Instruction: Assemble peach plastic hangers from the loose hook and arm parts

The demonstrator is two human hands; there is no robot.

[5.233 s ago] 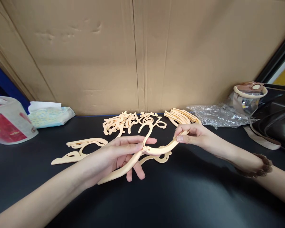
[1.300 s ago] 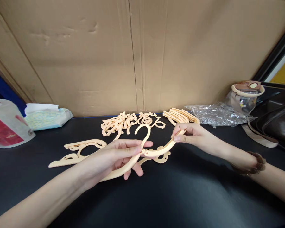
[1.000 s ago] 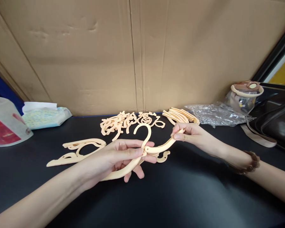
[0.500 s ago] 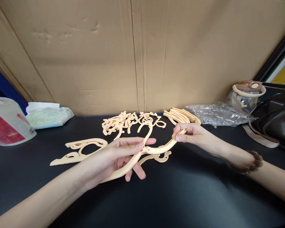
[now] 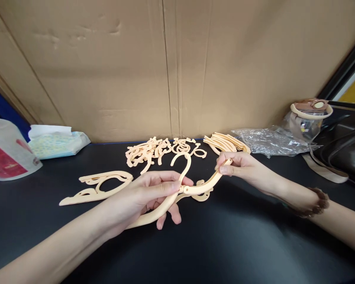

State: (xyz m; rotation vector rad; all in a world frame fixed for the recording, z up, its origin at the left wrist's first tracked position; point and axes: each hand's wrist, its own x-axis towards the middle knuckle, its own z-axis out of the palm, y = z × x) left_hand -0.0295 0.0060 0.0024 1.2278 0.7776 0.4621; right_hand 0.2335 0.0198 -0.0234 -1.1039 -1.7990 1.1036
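Observation:
My left hand point(image 5: 156, 193) pinches a cream folding clothes hanger at its middle, thumb on top and the lower fingers spread loosely beneath. The hanger's hook point(image 5: 187, 163) curves up past the thumb, and one arm point(image 5: 156, 211) slopes down along the palm. My right hand point(image 5: 235, 163) grips the far tip of the other, curved hanger arm point(image 5: 205, 187). Its holed end meets the hinge spot by my left fingertips; whether it is joined there I cannot tell. A folded hanger point(image 5: 99, 185) lies left of my hands. Another cream hanger point(image 5: 202, 195) lies partly hidden behind the held arm.
A pile of small cream hanger parts point(image 5: 146, 152), loose hooks point(image 5: 182, 146) and stacked arms point(image 5: 225, 142) lie at the back of the black table point(image 5: 213, 244). Tissues point(image 5: 59, 144) and a white container point(image 5: 12, 154) stand left; clear plastic point(image 5: 269, 140), a bottle point(image 5: 307, 122) and black bag point(image 5: 349, 142) right.
The right hanger arm's holed end has shifted slightly right and down near the hinge. Both hands keep their hold, nearly in place, while the camera view moves a little.

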